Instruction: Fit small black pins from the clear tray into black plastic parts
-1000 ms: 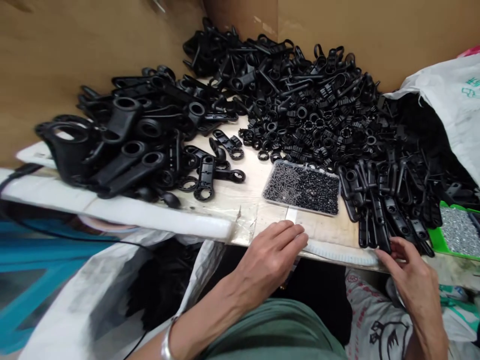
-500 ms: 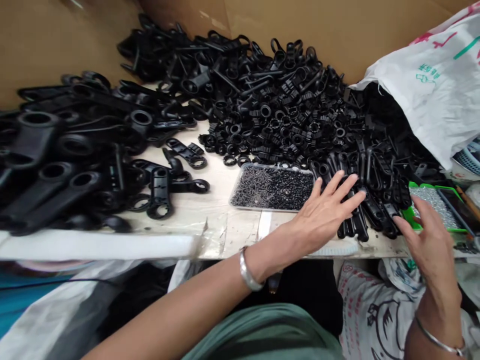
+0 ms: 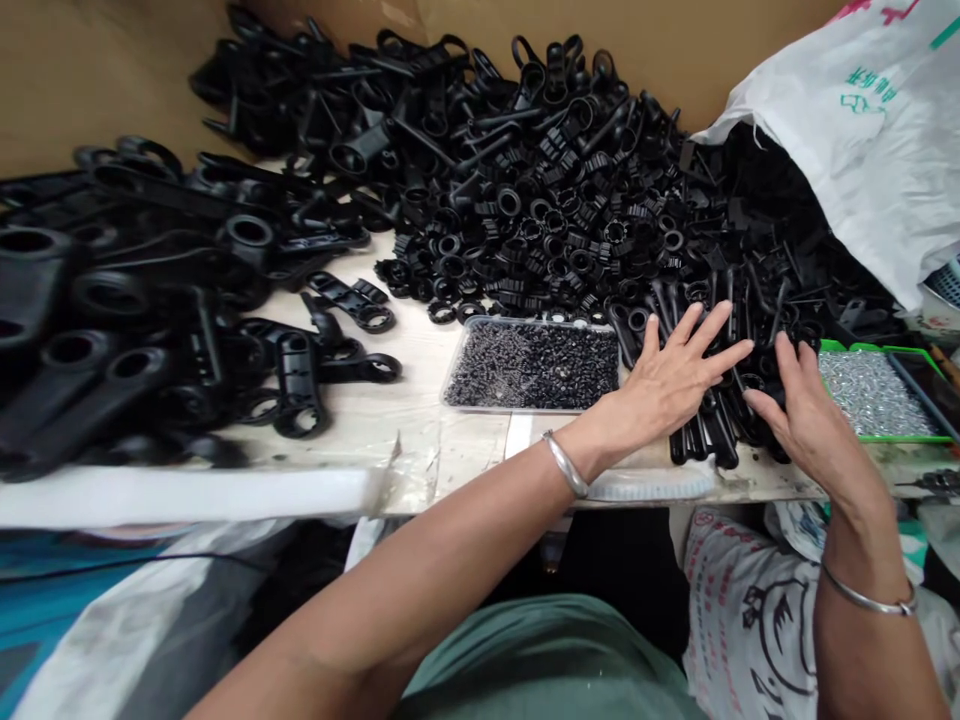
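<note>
My left hand (image 3: 671,375) lies open, fingers spread, over a bunch of long black plastic handles (image 3: 709,430) near the table's front edge. My right hand (image 3: 817,430) is at the right side of the same bunch. Its thumb stands apart from its fingers, and the fingertips touch the black parts. Some of the handles are hidden beneath both hands. Left of my left hand, a clear shallow box (image 3: 454,400) holds small dark pieces (image 3: 536,365). Just right of my right hand is a green tray (image 3: 911,437) with small silvery pieces (image 3: 870,385).
A heap of black rings and clips (image 3: 555,220) covers the table's back. Larger black ring-ended arms (image 3: 150,270) are piled at the left. A white sack (image 3: 847,150) hangs over parts at the right. Cardboard (image 3: 637,45) rises behind. A printed sack (image 3: 750,610) is below the table.
My right hand has moved left and up from beside the green tray onto the bunch of handles. My left hand has shifted slightly right, still spread. The view has shifted a little.
</note>
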`<state>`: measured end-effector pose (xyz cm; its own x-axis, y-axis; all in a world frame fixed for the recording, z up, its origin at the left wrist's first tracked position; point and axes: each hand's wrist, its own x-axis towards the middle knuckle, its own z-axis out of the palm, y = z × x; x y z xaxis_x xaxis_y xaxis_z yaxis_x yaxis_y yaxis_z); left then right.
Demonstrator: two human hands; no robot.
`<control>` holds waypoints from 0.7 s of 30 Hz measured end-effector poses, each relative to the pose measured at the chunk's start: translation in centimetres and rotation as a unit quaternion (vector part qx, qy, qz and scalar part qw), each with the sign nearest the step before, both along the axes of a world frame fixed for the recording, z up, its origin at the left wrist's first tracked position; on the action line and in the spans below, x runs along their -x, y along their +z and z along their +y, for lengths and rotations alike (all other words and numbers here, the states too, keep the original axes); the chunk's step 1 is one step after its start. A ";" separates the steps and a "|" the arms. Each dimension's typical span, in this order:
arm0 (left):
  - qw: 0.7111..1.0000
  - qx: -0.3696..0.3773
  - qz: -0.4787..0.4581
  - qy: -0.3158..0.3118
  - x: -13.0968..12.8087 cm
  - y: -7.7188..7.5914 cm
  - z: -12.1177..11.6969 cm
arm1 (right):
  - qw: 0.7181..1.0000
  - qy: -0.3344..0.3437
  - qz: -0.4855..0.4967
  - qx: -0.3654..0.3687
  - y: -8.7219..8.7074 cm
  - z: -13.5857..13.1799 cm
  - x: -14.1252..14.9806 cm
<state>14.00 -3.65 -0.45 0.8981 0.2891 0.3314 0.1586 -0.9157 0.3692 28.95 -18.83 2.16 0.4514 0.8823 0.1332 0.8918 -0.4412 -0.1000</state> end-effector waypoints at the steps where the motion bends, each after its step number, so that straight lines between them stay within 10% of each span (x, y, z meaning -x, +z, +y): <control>1: 1.000 0.000 -0.007 0.001 -0.1 -0.2 0.2 | 1.000 0.003 0.000 -0.006 -0.1 0.2 0.0; 21: 0.999 0.001 0.053 0.011 0.5 2.0 0.8 | 0.997 0.035 0.026 -0.060 -0.5 0.8 -2.7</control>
